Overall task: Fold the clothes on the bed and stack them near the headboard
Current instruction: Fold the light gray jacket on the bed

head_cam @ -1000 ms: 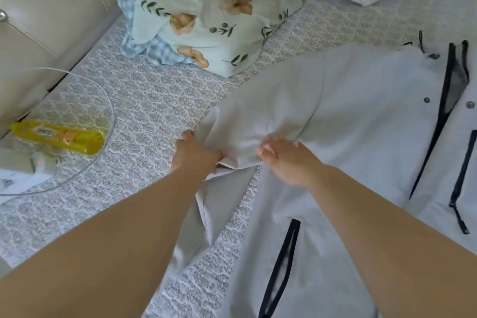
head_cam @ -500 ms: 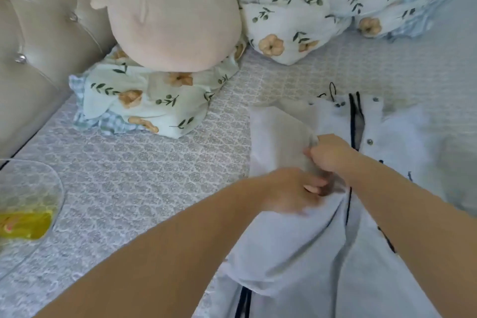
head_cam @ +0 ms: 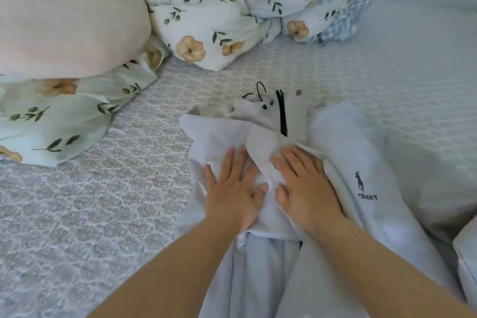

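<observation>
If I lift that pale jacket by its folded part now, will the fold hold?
Probably not: the jacket looks thin and floppy, creasing under both flat hands, left hand and right hand. Its unfolded lower part would likely sag, light enough to drag.

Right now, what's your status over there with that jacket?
Left hand and right hand flat, pressing folded sleeve onto pale grey jacket. Not stacked yet. Floral duvet bunched beyond.

A grey patterned bedspread (head_cam: 108,188) covers the bed, with floral pillows (head_cam: 206,20) and a peach cushion (head_cam: 64,15) behind.
</observation>
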